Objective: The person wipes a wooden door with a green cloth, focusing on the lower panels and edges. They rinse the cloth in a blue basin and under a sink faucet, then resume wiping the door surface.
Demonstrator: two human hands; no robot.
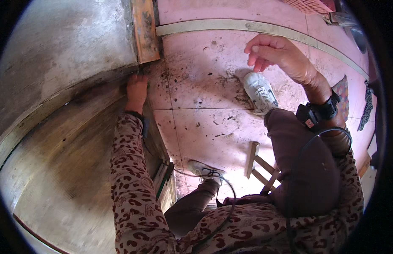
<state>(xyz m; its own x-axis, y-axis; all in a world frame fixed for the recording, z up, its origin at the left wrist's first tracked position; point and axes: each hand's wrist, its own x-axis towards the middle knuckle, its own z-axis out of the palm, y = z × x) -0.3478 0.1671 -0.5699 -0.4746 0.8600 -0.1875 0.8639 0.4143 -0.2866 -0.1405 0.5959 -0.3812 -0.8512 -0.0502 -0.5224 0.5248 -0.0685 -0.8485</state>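
Observation:
My left hand (pixel 136 92) reaches to the edge of a worn wooden panel (pixel 72 152), where it meets a wooden frame rail (pixel 98 79). Its fingertips are close to the foot of a rust-stained wooden post (pixel 146 31). What lies under the fingers is hidden, so any hold cannot be made out. My right hand (pixel 275 54) hangs in the air above a white sneaker (pixel 259 90) on my foot. Its fingers are loosely bent with nothing seen in them.
Dark crumbs and smudges dot the pink tiled floor (pixel 209 127). A small wooden stool (pixel 261 165) stands by my leg. My other sneaker (pixel 206 170) is near the panel's lower end. A thin black cable (pixel 233 190) loops across my lap. A pale strip (pixel 234 24) crosses the floor.

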